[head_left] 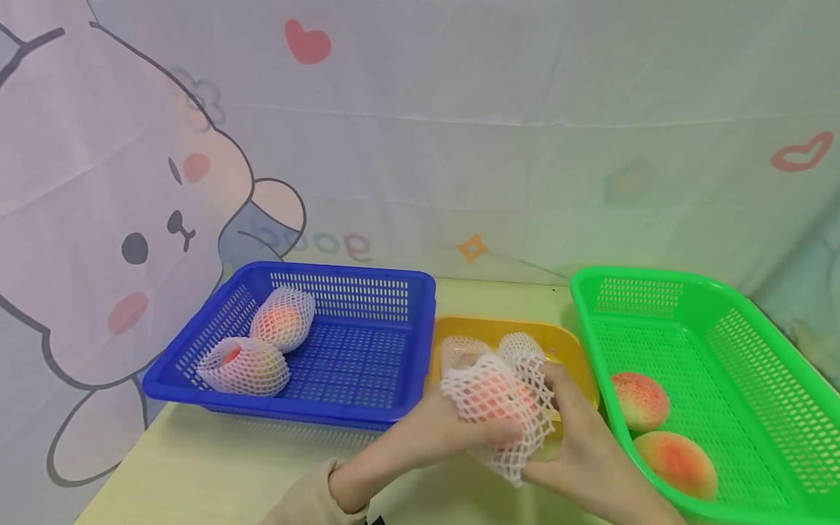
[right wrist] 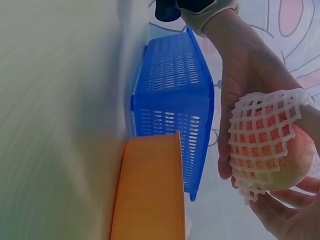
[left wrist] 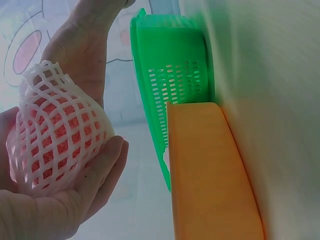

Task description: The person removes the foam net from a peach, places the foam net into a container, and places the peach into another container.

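Over the yellow tray, a peach is partly wrapped in a white foam net, with bare skin showing at one side in the right wrist view. My left hand grips the wrapped peach, its thumb across the front. At the net's other side, my right hand holds the edge between fingers and thumb. Seen from the left wrist, the mesh covers the reddish peach and gathers to a narrow end.
On the left, a blue basket contains two netted peaches. A green basket at right has two bare peaches. Between them, the yellow tray holds more white foam nets. A printed cloth hangs behind.
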`<state>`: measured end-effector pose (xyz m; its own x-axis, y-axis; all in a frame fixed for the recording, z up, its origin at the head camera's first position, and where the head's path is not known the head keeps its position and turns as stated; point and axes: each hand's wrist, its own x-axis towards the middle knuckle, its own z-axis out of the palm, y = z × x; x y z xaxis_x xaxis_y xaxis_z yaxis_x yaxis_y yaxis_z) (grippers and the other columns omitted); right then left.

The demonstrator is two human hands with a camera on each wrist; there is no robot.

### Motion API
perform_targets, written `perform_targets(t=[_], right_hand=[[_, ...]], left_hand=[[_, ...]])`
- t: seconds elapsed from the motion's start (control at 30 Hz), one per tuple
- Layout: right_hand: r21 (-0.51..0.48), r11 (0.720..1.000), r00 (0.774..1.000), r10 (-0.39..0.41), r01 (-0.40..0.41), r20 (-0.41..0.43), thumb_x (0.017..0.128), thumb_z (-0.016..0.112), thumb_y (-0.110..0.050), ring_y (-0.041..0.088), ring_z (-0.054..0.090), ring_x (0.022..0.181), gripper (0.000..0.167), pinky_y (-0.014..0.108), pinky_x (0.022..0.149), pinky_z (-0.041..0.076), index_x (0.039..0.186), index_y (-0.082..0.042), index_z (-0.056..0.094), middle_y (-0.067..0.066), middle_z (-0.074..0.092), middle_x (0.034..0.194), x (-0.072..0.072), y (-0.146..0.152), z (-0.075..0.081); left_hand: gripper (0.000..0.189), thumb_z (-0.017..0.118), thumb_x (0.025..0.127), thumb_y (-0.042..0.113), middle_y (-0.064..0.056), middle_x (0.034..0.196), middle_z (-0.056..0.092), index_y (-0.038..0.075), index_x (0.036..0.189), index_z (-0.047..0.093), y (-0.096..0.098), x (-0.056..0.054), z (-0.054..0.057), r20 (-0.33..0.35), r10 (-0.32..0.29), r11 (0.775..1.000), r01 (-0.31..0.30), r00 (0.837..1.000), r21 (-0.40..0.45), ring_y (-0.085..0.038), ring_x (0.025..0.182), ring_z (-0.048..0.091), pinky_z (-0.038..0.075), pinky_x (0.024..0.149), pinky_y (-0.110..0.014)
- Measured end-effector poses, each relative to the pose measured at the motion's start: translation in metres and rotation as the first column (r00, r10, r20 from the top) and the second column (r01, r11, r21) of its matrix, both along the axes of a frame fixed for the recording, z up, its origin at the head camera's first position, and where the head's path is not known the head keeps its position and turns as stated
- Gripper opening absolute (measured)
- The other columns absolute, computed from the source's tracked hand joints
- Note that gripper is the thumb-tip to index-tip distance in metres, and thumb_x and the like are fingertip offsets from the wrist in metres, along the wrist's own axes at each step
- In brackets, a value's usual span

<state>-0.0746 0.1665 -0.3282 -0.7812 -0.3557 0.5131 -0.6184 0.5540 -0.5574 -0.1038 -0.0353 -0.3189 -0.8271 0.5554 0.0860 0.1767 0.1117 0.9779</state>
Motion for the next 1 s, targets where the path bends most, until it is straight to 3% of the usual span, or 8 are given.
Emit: perform_targets(t=[0.27, 0.47, 0.6, 0.83, 1.0], right_hand=[[0.020, 1.000, 1.000, -0.010, 0.010, -0.006, 0.060, 0.091, -0.026, 0.003, 0.054, 0.101, 0.089, 0.027, 0.081, 0.053, 0.132, -0.017, 0.039, -0.007, 0.055, 0.118, 0.0007, -0.0006, -0.0005], [0.027, 0.999, 0.999, -0.037, 0.037, 0.003, 0.059, 0.092, -0.026, 0.002, 0.054, 0.103, 0.091, 0.027, 0.082, 0.053, 0.132, -0.017, 0.039, -0.008, 0.056, 0.118, 0.0025, -0.0016, 0.0001], [0.020, 0.999, 0.999, -0.038, 0.038, -0.007, 0.057, 0.092, -0.022, 0.002, 0.054, 0.104, 0.094, 0.027, 0.083, 0.053, 0.134, -0.016, 0.039, -0.009, 0.055, 0.120, 0.0027, -0.0019, -0.0005], [0.038, 0.999, 0.996, -0.036, 0.040, -0.084, 0.056, 0.091, -0.023, 0.004, 0.055, 0.102, 0.100, 0.027, 0.082, 0.054, 0.139, -0.013, 0.036, -0.002, 0.057, 0.120, 0.0020, -0.0001, -0.0016], [0.036, 0.998, 0.995, -0.056, 0.059, -0.087, 0.054, 0.091, -0.020, 0.003, 0.055, 0.102, 0.099, 0.027, 0.082, 0.054, 0.136, -0.012, 0.037, -0.004, 0.056, 0.118, 0.0012, 0.0003, -0.0015]], left_hand=[[0.061, 0.075, 0.082, 0.031, 0.004, 0.116, 0.056, 0.019, 0.131, 0.042, 0.0018, 0.0013, 0.0005, -0.048, 0.007, 0.998, -0.010, 0.999, -0.062, -0.006, 0.097, 0.061, 0.053, 0.083, -0.022], [0.062, 0.075, 0.082, 0.031, 0.002, 0.111, 0.059, 0.018, 0.130, 0.038, 0.0005, 0.0015, 0.0015, -0.026, -0.004, 1.000, 0.003, 1.000, -0.022, -0.009, 0.096, 0.062, 0.055, 0.083, -0.025], [0.060, 0.075, 0.082, 0.031, 0.003, 0.112, 0.058, 0.017, 0.129, 0.040, 0.0002, 0.0003, 0.0019, -0.053, -0.001, 1.000, 0.000, 0.999, -0.025, -0.007, 0.096, 0.062, 0.054, 0.084, -0.024], [0.058, 0.074, 0.083, 0.029, 0.002, 0.115, 0.059, 0.017, 0.129, 0.043, -0.0014, -0.0009, 0.0028, -0.081, 0.000, 1.000, -0.001, 0.997, -0.024, -0.008, 0.096, 0.063, 0.055, 0.083, -0.024], [0.057, 0.074, 0.083, 0.033, 0.001, 0.117, 0.059, 0.018, 0.130, 0.046, -0.0037, -0.0024, 0.0036, -0.071, 0.004, 1.000, -0.004, 0.997, -0.007, -0.009, 0.098, 0.064, 0.055, 0.085, -0.025]])
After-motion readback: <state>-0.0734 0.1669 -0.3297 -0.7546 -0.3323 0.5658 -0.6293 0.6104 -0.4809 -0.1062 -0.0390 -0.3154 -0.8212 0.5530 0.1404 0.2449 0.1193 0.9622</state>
